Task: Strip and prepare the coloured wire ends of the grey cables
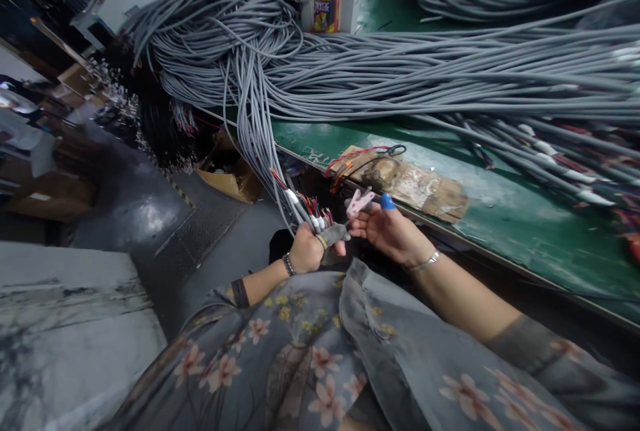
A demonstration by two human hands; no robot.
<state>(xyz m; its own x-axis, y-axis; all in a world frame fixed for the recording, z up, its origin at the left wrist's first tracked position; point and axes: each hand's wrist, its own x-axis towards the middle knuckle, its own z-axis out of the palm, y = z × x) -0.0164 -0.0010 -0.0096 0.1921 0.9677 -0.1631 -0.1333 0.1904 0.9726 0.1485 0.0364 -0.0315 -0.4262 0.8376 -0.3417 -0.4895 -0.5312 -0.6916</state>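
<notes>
Flowered grey sleeve (310, 351) first — left hand (306, 252) grips grey cable ends (295, 203) beside the green workbench (500, 218), steadying them while right hand (393, 234) pinches a pink plastic clip (359, 202).

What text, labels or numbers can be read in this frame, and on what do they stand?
Nothing can be quoted as it reads.
On the box at the far edge of the bench: coloured print, too blurred to read.
On the bench's front edge: pale scratched marks, not legible.
On the cables in the left hand and the clip in the right hand: no print shows.
</notes>
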